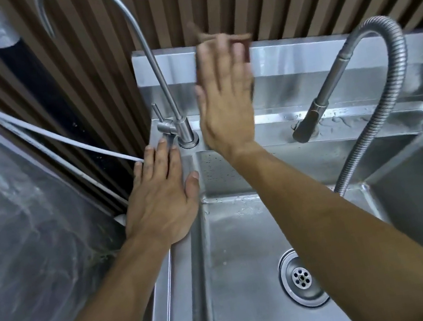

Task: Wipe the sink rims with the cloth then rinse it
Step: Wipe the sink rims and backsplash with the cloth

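One stainless steel double-basin sink (246, 239) | two steel taps: thin gooseneck faucet (160, 84), coiled pull-out sprayer hose (379, 91) | two bare hands: left hand (163, 197) flat, fingers straight, resting on left rim; right hand (228, 100) flat, fingers extended, pressing one blurred brown cloth (226, 41) against rear upstand | one round drain (301, 277)

cloth (239, 42): blurred, mostly hidden under right hand (225, 101) | gooseneck tap (151, 66): top cut off
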A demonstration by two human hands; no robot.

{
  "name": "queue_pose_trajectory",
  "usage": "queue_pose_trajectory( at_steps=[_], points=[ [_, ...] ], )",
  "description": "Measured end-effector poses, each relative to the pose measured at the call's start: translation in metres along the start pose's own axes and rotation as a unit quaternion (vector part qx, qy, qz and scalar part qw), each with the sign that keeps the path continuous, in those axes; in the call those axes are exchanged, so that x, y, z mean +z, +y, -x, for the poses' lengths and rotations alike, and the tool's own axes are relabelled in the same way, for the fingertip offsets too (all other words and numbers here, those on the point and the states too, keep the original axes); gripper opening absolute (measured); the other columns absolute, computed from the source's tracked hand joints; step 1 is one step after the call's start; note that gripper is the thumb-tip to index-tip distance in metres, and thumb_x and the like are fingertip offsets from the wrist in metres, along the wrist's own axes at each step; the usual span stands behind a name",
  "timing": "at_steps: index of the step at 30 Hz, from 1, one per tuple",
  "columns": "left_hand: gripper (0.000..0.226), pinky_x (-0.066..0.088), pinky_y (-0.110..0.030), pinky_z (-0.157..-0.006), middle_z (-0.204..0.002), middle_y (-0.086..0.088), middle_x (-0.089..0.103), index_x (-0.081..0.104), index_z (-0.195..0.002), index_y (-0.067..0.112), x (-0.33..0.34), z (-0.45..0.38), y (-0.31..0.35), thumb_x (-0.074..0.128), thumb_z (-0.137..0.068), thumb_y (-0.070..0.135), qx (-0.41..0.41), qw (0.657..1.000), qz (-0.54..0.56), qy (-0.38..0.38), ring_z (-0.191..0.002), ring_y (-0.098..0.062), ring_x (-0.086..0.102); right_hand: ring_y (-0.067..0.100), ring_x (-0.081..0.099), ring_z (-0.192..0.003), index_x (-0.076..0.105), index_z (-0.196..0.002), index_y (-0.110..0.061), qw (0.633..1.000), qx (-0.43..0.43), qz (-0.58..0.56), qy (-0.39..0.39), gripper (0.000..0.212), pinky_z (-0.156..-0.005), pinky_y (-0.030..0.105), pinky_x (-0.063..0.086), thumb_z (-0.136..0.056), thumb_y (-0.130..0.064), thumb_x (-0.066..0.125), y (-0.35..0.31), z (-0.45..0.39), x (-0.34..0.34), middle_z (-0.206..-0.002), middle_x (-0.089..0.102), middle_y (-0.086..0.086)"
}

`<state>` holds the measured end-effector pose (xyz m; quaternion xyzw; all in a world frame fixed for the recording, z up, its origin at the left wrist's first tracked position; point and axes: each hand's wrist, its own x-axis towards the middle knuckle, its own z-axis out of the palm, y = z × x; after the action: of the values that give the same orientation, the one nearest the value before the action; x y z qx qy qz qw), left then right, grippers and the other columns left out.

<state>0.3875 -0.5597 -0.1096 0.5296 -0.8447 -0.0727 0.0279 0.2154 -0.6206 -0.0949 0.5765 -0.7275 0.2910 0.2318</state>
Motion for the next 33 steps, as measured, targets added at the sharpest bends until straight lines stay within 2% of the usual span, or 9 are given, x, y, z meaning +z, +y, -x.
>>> queue_pose_trajectory(
  at_steps=[4, 11, 15, 21, 23, 25, 28, 31, 33],
  points=[
    [0.078, -0.002, -0.042, -0.129, -0.173, 0.000, -0.006, 0.007, -0.165, 0.017, 0.001, 0.000, 0.000, 0.001, -0.097, 0.056, 0.000, 1.000, 0.003, 0.002, -0.159, -0.021, -0.008, 0.033, 0.020, -0.158, 0.026, -0.164, -0.019, 0.975, -0.219, 0.042, -0.005, 0.058, -0.130, 0.045, 0.011, -0.109, -0.018, 0.045, 0.035, -0.005, 0.002, -0.170, 0.024, 0.011],
    [0.080, -0.002, -0.042, -0.129, -0.173, -0.002, -0.004, 0.008, -0.165, 0.016, -0.001, 0.002, 0.001, 0.000, -0.096, 0.056, -0.002, 1.000, -0.012, 0.008, -0.159, -0.023, -0.006, 0.044, 0.000, -0.158, 0.013, -0.164, -0.008, 0.982, 0.180, -0.049, 0.032, 0.061, -0.129, 0.056, 0.005, -0.111, -0.031, 0.032, 0.039, 0.013, -0.008, -0.171, 0.004, 0.024],
    [0.080, -0.003, -0.043, -0.129, -0.173, -0.002, -0.006, 0.007, -0.164, 0.017, -0.001, 0.002, 0.001, 0.000, -0.096, 0.056, -0.002, 1.000, -0.009, 0.005, -0.159, -0.022, -0.009, 0.037, 0.013, -0.159, 0.021, -0.164, -0.011, 0.997, -0.074, -0.007, 0.025, 0.059, -0.130, 0.049, 0.007, -0.108, -0.015, 0.042, 0.010, -0.002, 0.004, -0.171, 0.018, 0.017],
    [0.075, -0.004, -0.041, -0.129, -0.173, -0.002, -0.006, 0.007, -0.165, 0.017, -0.001, 0.000, 0.001, 0.003, -0.100, 0.054, -0.001, 1.000, -0.007, 0.003, -0.159, -0.022, -0.009, 0.026, 0.017, -0.159, 0.006, -0.165, -0.017, 0.916, -0.385, 0.112, -0.005, 0.071, -0.130, 0.040, 0.008, -0.105, -0.005, 0.042, 0.038, -0.018, 0.009, -0.172, 0.016, 0.006],
    [0.077, -0.004, -0.041, -0.128, -0.173, -0.001, -0.004, 0.009, -0.165, 0.017, -0.002, 0.002, 0.001, 0.004, -0.098, 0.055, -0.002, 1.000, -0.003, 0.006, -0.159, -0.022, -0.007, 0.028, 0.017, -0.159, 0.013, -0.165, -0.021, 0.945, -0.314, 0.097, -0.008, 0.071, -0.130, 0.042, 0.008, -0.105, -0.012, 0.049, 0.048, -0.007, 0.009, -0.172, 0.018, 0.007],
    [0.078, -0.004, -0.041, -0.128, -0.173, -0.001, -0.004, 0.009, -0.165, 0.017, -0.003, 0.002, 0.002, 0.004, -0.097, 0.055, -0.004, 1.000, -0.001, 0.004, -0.159, -0.021, -0.008, 0.036, 0.012, -0.159, 0.016, -0.165, -0.020, 0.993, -0.113, 0.045, -0.002, 0.063, -0.130, 0.049, 0.006, -0.109, -0.028, 0.044, 0.052, 0.006, 0.006, -0.172, 0.015, 0.014],
    [0.077, -0.004, -0.041, -0.129, -0.173, -0.001, -0.006, 0.007, -0.165, 0.017, -0.003, 0.002, 0.002, 0.004, -0.097, 0.054, -0.007, 1.000, -0.006, 0.001, -0.159, -0.021, -0.009, 0.046, 0.005, -0.157, 0.017, -0.164, -0.009, 0.992, 0.114, -0.047, 0.014, 0.064, -0.128, 0.058, 0.006, -0.110, -0.037, 0.036, 0.052, 0.009, -0.004, -0.170, 0.009, 0.026],
    [0.078, -0.002, -0.043, -0.129, -0.173, -0.002, -0.004, 0.008, -0.165, 0.017, -0.002, 0.001, 0.003, 0.004, -0.097, 0.055, -0.006, 1.000, -0.011, 0.006, -0.159, -0.023, -0.007, 0.047, 0.006, -0.157, 0.019, -0.163, -0.008, 0.991, 0.125, -0.047, 0.033, 0.060, -0.127, 0.060, 0.007, -0.112, -0.034, 0.035, 0.045, 0.006, -0.007, -0.170, 0.011, 0.026],
    [0.077, -0.001, -0.043, -0.129, -0.173, -0.002, -0.003, 0.009, -0.165, 0.016, -0.001, 0.002, 0.003, 0.004, -0.098, 0.055, -0.006, 1.000, -0.014, 0.007, -0.159, -0.023, -0.006, 0.043, 0.009, -0.158, 0.020, -0.164, -0.010, 0.999, 0.031, -0.016, 0.016, 0.058, -0.128, 0.056, 0.009, -0.112, -0.034, 0.035, 0.033, 0.002, -0.003, -0.170, 0.014, 0.022]
  ],
)
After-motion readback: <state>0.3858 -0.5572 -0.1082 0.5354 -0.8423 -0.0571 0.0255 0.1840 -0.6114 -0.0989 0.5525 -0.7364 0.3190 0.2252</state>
